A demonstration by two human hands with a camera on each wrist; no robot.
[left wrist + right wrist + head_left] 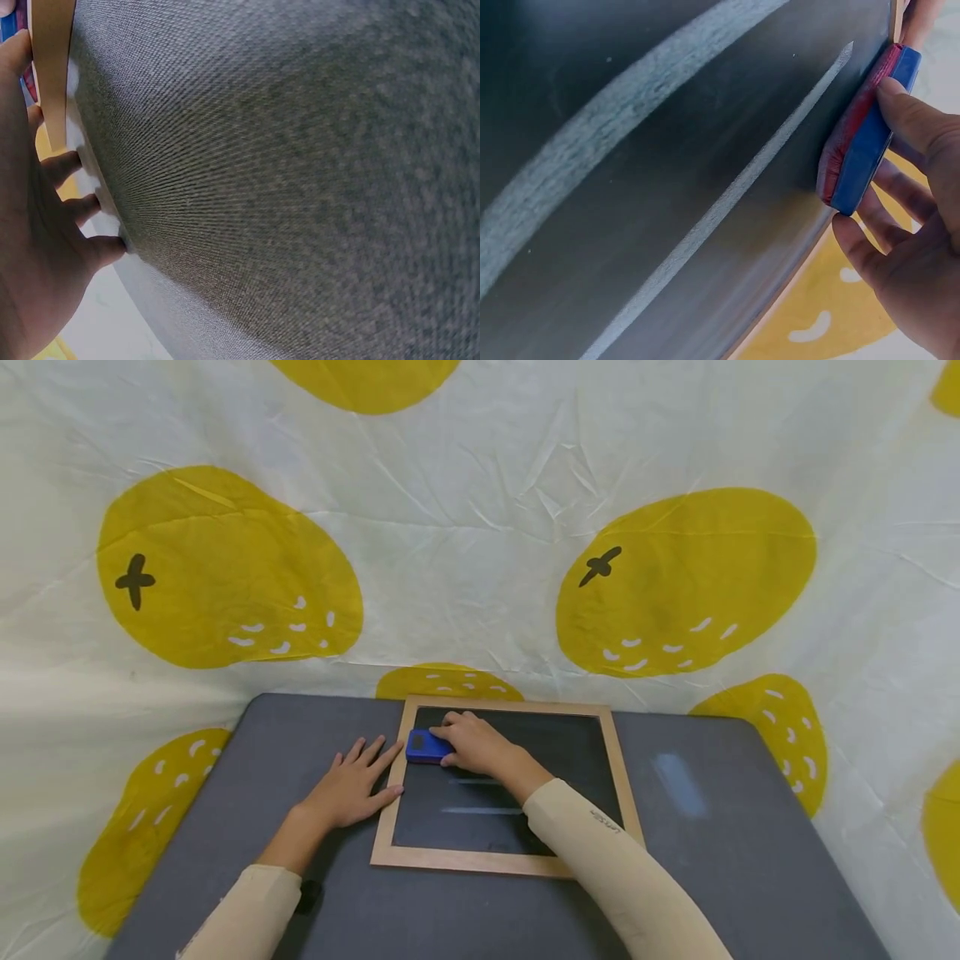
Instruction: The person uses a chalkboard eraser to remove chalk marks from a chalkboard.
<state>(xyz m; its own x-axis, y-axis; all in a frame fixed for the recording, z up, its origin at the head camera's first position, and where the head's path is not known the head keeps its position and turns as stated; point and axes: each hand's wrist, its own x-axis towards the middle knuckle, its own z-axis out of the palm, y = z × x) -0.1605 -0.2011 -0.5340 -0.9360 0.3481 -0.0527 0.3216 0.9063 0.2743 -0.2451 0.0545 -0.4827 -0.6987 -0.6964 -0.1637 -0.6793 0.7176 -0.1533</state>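
A chalkboard (495,827) in a light wooden frame lies on the table. My right hand (476,745) grips a blue chalkboard eraser (426,746) near the board's upper left corner. In the right wrist view, the thumb and fingers hold the eraser's blue body (870,146), and its red felt side (847,135) faces the black surface. Two chalk lines (735,195) run across the board there. My left hand (352,785) rests with spread fingers at the left side of the wooden frame (52,67), its thumb and fingertips touching the frame and the table.
The grey table (480,914) extends around the board on both sides. To the right of the board is a pale smudge (680,785) on the table. Behind hangs a white cloth (465,568) with large yellow fruit shapes, reaching down to the table's back edge.
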